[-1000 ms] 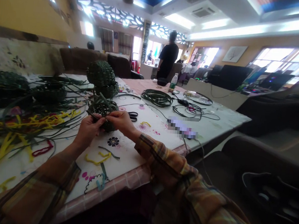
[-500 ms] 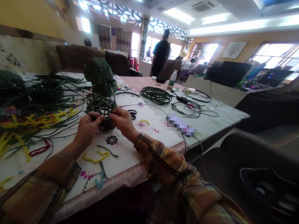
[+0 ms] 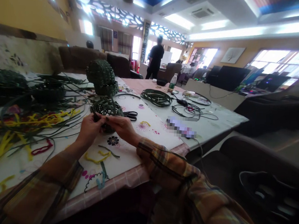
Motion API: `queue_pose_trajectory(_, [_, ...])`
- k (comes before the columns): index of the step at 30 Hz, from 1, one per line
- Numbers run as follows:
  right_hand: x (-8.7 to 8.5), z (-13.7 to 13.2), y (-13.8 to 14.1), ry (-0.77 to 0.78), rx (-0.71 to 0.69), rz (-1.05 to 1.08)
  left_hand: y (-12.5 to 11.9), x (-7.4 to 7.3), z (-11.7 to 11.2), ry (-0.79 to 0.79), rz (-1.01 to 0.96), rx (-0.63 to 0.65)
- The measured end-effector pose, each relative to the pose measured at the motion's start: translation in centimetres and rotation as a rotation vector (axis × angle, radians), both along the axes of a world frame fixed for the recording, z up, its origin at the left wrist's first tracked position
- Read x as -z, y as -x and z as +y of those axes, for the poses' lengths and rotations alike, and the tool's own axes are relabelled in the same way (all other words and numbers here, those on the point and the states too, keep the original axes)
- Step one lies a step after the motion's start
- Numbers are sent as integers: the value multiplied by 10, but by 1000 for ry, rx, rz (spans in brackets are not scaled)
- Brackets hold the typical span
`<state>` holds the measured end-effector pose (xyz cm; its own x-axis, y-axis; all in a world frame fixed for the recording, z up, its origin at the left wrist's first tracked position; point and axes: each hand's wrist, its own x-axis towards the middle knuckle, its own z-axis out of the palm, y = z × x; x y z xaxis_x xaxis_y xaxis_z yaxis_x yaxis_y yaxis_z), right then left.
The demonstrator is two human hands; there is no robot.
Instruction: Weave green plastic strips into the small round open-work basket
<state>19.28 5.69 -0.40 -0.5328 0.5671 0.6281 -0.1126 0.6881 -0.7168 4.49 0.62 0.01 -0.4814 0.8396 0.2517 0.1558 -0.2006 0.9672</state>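
A small dark green woven basket [image 3: 108, 106] with an open lattice wall stands on the table in front of me. At its near rim, my left hand [image 3: 90, 126] is closed, thumb and fingers gripping the edge and a green strip. My right hand [image 3: 123, 127] is also closed at that rim, its fingertips meeting the left ones; they hide the exact strip pinched there. Just behind the basket rises a taller woven piece [image 3: 102, 75] with a rounded top. Black-handled scissors [image 3: 130, 115] lie to the right of the basket.
Loose green strips and yellow twisted pieces [image 3: 53, 120] cover the left side, near more woven pieces [image 3: 5, 85]. Farther right are a strip coil [image 3: 156, 97], a bottle [image 3: 172, 82], a black cable [image 3: 187, 109] and a power strip [image 3: 180, 126]. A person [image 3: 156, 59] stands beyond the table.
My right hand has moved left, so both hands' fingertips now meet at the basket's near rim. The view has shifted slightly, and the person in the back has moved left.
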Motion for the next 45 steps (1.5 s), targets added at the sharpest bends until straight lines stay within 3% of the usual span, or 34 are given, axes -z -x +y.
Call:
queue_pose_trajectory(2, [-9, -1, -7, -153, 145, -74, -1, 2, 0, 1, 0, 52])
queue_pose_trajectory(6, [-19, -1, -25, -331, 639, -376, -1, 3, -1, 10, -26, 65])
queue_pose_trajectory(9, [-19, 2, -34, -458, 768, -612, 3, -1, -2, 29, -7, 80])
queue_pose_trajectory(13, [-16, 12, -34, -658, 729, -664, 9, -5, -1, 32, -1, 105])
queue_pose_trajectory(15, [-13, 19, -32, -670, 640, -657, 13, -5, 0, 56, 40, 87])
queue_pose_trajectory(22, [7, 36, -33, -338, 343, -558, 17, -10, 5, 133, 261, 60])
queue_pose_trajectory(29, [-4, 33, -28, -114, 202, -319, 34, -16, -1, 57, 215, 48])
queue_pose_trajectory(33, [-9, 29, -15, -70, 104, -312, 56, -13, -1, -20, 318, -65])
queue_pose_trajectory(36, [-7, 26, -8, -54, 115, -312, 62, -13, -6, -134, 372, -200])
queue_pose_trajectory(40, [-3, 18, -8, -99, 193, -336, 52, -21, -21, -235, 550, -420])
queue_pose_trajectory(45, [-3, 10, -12, -330, 336, -450, 29, -26, -29, -118, 707, -251])
